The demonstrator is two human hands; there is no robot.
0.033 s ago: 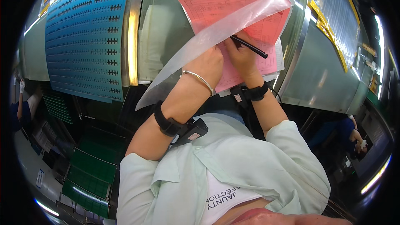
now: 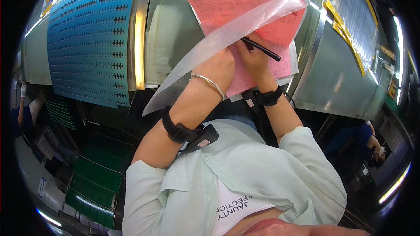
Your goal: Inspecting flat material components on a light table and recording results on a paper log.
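Observation:
A black pen (image 2: 262, 49) slants out of my right hand (image 2: 256, 61), whose fingers are closed around it over a pink printed form (image 2: 236, 0). A clear plastic sheet (image 2: 205, 48) is folded back diagonally across the form, its long corner hanging toward my left forearm. Beside the right hand, my left hand (image 2: 220, 67) rests on the lower left part of the form. Its fingers are curled under, and whatever they may hold is hidden. White sheets (image 2: 294, 59) show under the form's right edge. A silver bangle (image 2: 209, 82) circles my left wrist.
To the left, a blue perforated panel (image 2: 89, 39) lies beside a bright metal strip (image 2: 140, 43). Clear sheets with yellow edging (image 2: 353, 22) lie at the far right. Green racks (image 2: 98, 170) stand lower left. Other people appear at both sides, one with a white-gloved hand (image 2: 23, 91).

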